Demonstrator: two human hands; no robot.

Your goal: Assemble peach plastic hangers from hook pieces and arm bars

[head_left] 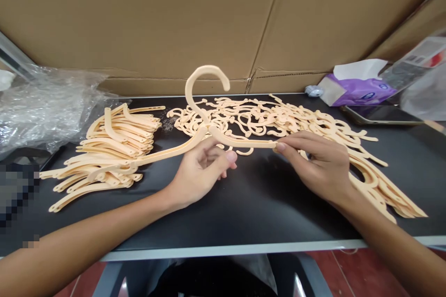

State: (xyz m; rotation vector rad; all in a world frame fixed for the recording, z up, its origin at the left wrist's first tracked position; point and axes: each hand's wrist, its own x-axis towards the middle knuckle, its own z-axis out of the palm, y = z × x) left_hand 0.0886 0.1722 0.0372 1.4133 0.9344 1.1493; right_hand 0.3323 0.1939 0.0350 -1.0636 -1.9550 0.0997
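A cream plastic clothes hanger (207, 82) is held up over the table, its hook upright and its two arms spread to the sides. My left hand (206, 167) is closed under the middle of the hanger, fingers curled near the joint below the hook. With thumb and fingers, my right hand (313, 160) pinches the tip of the hanger's right arm. Behind the hanger lies a heap of loose cream hooks (251, 116). To the left is a pile of cream hanger arms (114, 144), which the hanger's left end overlaps in view.
More cream hanger pieces (379, 178) lie beyond my right hand. Clear plastic wrap (45, 106) sits at the left. A purple tissue pack (362, 90) and a phone (381, 115) are at the back right. Cardboard (156, 23) walls the black table's (223, 222) far side.
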